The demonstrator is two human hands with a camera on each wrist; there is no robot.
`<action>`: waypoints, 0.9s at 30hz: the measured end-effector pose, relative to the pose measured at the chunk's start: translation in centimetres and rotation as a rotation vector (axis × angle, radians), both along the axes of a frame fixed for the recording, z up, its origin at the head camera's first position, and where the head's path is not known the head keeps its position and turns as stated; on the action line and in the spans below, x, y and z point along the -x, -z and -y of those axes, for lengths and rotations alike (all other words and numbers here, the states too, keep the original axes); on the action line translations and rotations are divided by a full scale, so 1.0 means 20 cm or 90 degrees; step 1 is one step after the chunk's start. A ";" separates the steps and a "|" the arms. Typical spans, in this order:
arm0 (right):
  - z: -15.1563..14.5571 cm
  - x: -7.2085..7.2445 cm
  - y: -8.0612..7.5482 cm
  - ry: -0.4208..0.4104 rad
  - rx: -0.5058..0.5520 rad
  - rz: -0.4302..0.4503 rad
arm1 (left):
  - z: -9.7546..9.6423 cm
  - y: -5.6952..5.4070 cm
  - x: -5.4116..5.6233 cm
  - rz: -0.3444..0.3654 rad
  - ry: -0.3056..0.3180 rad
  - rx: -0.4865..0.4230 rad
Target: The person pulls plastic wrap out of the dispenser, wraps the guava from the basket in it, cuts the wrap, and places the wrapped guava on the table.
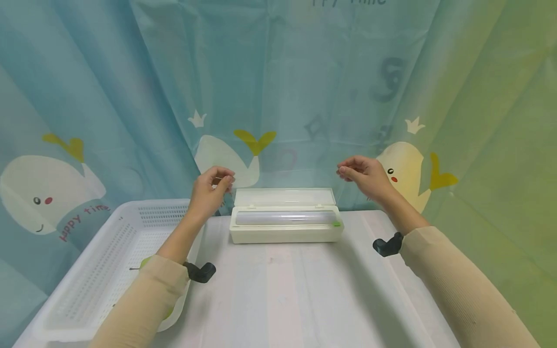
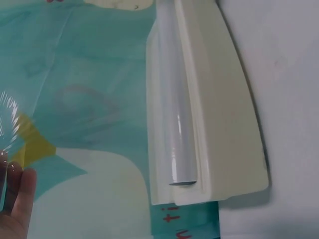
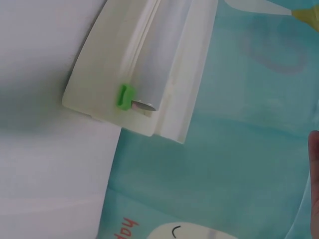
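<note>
A white cling film dispenser [image 1: 287,235] stands at the table's far edge with its lid [image 1: 285,197] up. The film roll [image 1: 283,217] lies inside, and a green slide cutter [image 3: 125,96] sits at the right end of its front rim. My left hand [image 1: 211,191] is raised above the dispenser's left end, thumb and fingertips together, pinching clear cling film [image 2: 7,117] that shows as shiny creases in the left wrist view. Higher and to the right, my right hand [image 1: 363,176] pinches in the same way; the film between the hands is barely visible.
At the left, a white plastic basket [image 1: 82,241] holds green fruit [image 1: 145,262] with a stem, partly hidden behind my left forearm. A blue-green curtain [image 1: 296,96] with whale prints hangs right behind the table [image 1: 270,295].
</note>
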State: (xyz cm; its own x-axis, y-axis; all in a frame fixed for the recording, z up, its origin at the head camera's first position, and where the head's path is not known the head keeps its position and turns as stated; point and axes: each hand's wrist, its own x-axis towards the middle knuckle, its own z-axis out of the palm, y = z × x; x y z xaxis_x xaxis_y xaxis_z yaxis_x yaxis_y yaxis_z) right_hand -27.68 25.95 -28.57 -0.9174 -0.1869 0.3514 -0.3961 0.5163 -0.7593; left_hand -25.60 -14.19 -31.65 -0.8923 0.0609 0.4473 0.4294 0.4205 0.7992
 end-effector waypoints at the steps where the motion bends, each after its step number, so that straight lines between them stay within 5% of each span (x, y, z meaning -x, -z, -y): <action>1: 0.00 0.00 0.00 -0.001 -0.005 -0.004 | 0.00 0.00 0.00 -0.005 0.000 0.001; 19: 0.03 -0.04 -0.09 0.000 0.010 -0.028 | 0.01 -0.06 -0.03 -0.046 0.002 -0.021; 27: 0.06 -0.11 -0.17 -0.015 0.005 -0.055 | 0.01 -0.07 -0.04 -0.064 0.008 -0.026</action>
